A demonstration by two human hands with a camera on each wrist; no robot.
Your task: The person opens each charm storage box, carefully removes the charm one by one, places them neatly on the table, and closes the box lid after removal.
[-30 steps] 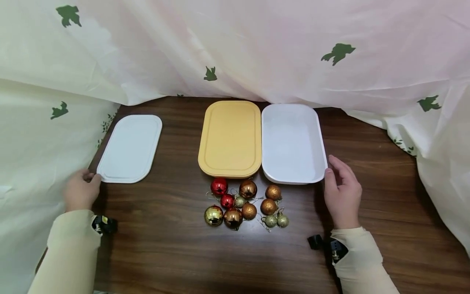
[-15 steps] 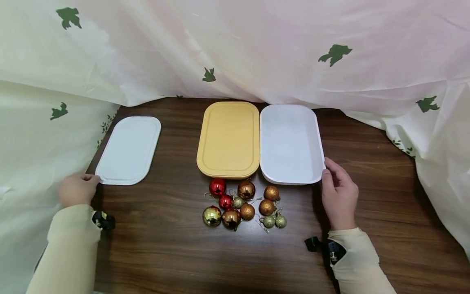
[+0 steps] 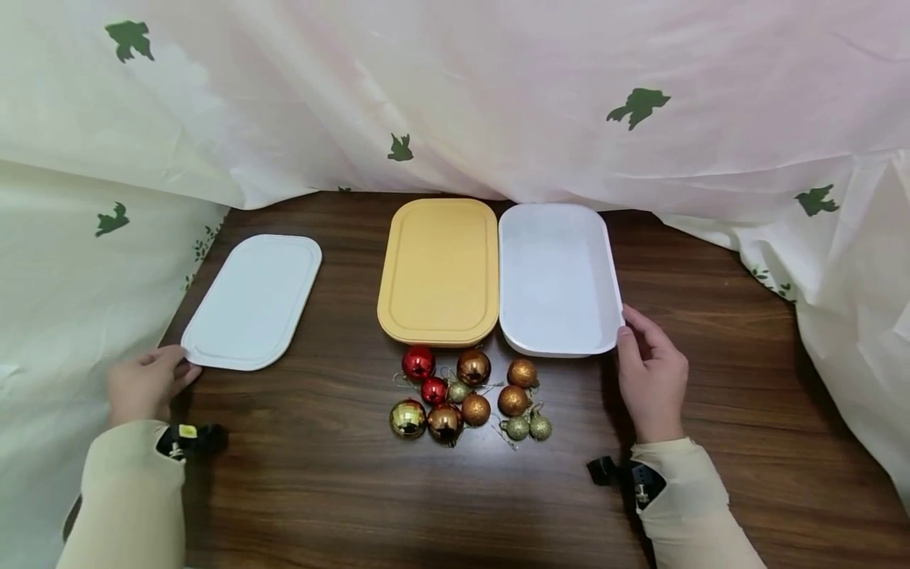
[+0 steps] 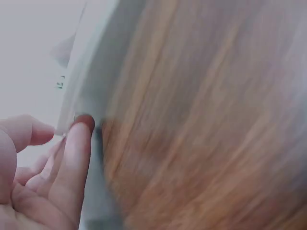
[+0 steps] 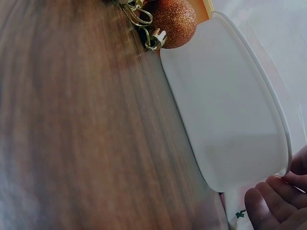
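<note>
At the left of the table, my left hand (image 3: 148, 383) pinches the near-left corner of a white rounded lid (image 3: 254, 300) between thumb and fingers. The lid's edge (image 4: 96, 62) passes between those fingertips in the left wrist view. On the other side, my right hand (image 3: 650, 379) holds the near-right corner of a deep white box (image 3: 558, 276), thumb and fingertips right at its rim. No cover lies on this box, and its inside shows bare. A yellow lidded box (image 3: 438, 269) stands against its left side.
Several Christmas baubles lie in front of the boxes: red (image 3: 419, 362), brown (image 3: 473, 367), gold (image 3: 408, 419) and glittery orange (image 3: 522, 373). A pale curtain (image 3: 455, 87) with green bird shapes closes off the back and sides of the dark wooden table (image 3: 341, 474).
The white lid has shifted a little toward me and to the right, with my left hand on its corner. My right thumb has come in closer to the white box's rim.
</note>
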